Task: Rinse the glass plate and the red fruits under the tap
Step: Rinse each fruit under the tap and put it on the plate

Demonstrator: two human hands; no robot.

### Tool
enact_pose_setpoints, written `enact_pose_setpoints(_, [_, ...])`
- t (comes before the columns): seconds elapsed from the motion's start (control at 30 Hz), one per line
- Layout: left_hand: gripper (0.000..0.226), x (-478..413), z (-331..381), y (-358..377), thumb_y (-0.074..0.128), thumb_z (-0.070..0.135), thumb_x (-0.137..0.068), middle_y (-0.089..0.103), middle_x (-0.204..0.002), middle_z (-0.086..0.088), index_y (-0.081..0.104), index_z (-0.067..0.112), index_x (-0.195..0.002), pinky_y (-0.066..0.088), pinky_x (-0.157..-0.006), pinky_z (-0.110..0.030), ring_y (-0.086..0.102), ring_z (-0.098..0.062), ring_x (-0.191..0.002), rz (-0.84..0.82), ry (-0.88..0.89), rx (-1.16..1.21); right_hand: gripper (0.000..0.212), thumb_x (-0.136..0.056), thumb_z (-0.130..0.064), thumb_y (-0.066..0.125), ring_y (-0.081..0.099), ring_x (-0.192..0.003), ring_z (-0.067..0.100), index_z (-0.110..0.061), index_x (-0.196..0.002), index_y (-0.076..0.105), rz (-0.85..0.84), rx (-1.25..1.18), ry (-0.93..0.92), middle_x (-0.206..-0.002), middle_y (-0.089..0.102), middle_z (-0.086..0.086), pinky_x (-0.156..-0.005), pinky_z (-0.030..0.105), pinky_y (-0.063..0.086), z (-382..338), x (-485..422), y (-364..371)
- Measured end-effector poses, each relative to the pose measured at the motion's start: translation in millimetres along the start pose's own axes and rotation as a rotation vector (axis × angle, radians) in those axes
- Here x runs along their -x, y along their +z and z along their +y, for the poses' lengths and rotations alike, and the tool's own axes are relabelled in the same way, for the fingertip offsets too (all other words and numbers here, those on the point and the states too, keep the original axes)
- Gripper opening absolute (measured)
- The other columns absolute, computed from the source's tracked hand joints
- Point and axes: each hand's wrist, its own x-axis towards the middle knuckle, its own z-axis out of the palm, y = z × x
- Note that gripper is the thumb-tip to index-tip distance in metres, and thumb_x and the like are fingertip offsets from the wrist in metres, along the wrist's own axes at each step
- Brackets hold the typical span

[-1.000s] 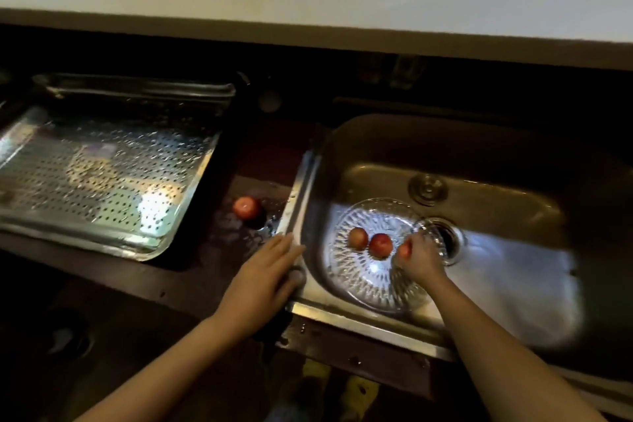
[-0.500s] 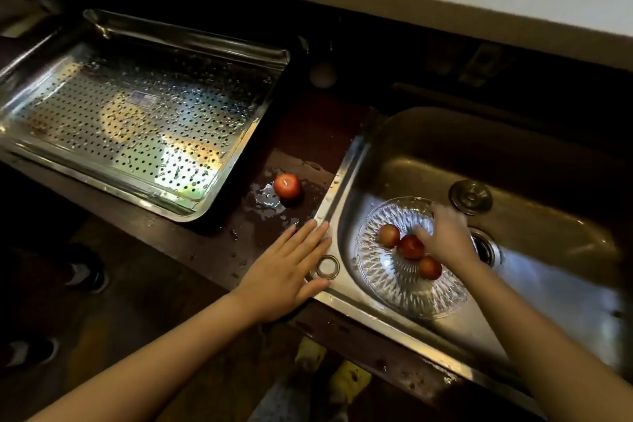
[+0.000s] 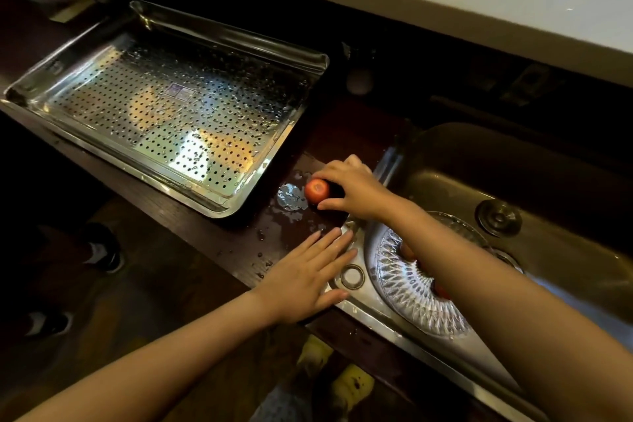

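Tray: one perforated steel tray (image 3: 171, 106) sits at the left on the dark counter (image 3: 212, 236). Its floor is beaded with water and its far-left corner fades into shadow.
Floor: two pale shoes (image 3: 99, 250) show dimly below the counter edge, too dark to make out further.
Puddle: one patch of water (image 3: 291, 197) lies on the counter between the tray and the sink, just left of the fruit.
Red fruit: one red fruit (image 3: 317, 190) rests on the wet counter, outside the sink.
Left hand: the left hand (image 3: 308, 277) lies flat with fingers straight and together, palm down across the counter edge and sink rim, holding nothing.
Right hand: the right hand (image 3: 356, 192) reaches across the sink rim and grips the red fruit, fingers curled over its far side, thumb on the near side.
Glass plate: one cut-glass plate (image 3: 411, 291) lies in the sink basin, its middle covered by the right forearm.
Fruits on the plate: only two reddish slivers (image 3: 442, 292) peek out beside the forearm, so the full count is hidden.
Sink: one steel sink (image 3: 565, 216), cut off at the right, with one round stopper (image 3: 498, 217) on its floor.
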Motion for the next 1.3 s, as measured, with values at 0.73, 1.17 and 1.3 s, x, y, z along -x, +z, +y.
enact_pose_setpoints(0.73, [0.033, -143.0, 97.0, -183.1, 0.038, 0.023, -0.101, 0.062, -0.105, -0.012, 0.055, 0.006, -0.122, 0.055, -0.057, -0.018, 0.063, -0.014, -0.076, 0.104, -0.321, 1.618, 0.052, -0.076, -0.045, 0.068, 0.034, -0.096, 0.011, -0.020, -0.122, 0.061, 0.588, 0.199, 0.343, -0.106, 0.061, 0.002, -0.089, 0.030, 0.032, -10.7, 191.4, -159.1])
enact_pose_setpoints(1.17, [0.019, -223.0, 267.3, -151.7, 0.037, 0.014, -0.099, 0.057, -0.089, -0.017, 0.053, 0.008, -0.095, 0.051, -0.046, -0.018, 0.060, -0.026, -0.069, -0.426, -0.120, 1.834, 0.031, -0.093, -0.024, 0.052, 0.060, -0.101, 0.025, -0.009, -0.119, 0.061, 1.088, -0.028, 1.175, -0.114, 0.062, 0.011, -0.086, 0.030, 0.043, 14.1, 395.8, -127.8])
enact_pose_setpoints(1.3, [0.025, -241.6, 316.1, -132.9, 0.034, 0.023, -0.098, 0.056, -0.088, -0.016, 0.048, 0.003, -0.102, 0.044, -0.046, -0.021, 0.052, -0.024, -0.065, -0.700, -0.222, 1.912, 0.038, -0.098, -0.026, 0.040, 0.056, -0.110, 0.034, -0.006, -0.128, 0.049, 0.908, -0.086, 1.558, -0.124, 0.056, 0.016, -0.086, 0.039, 0.045, 21.7, 443.1, -89.4])
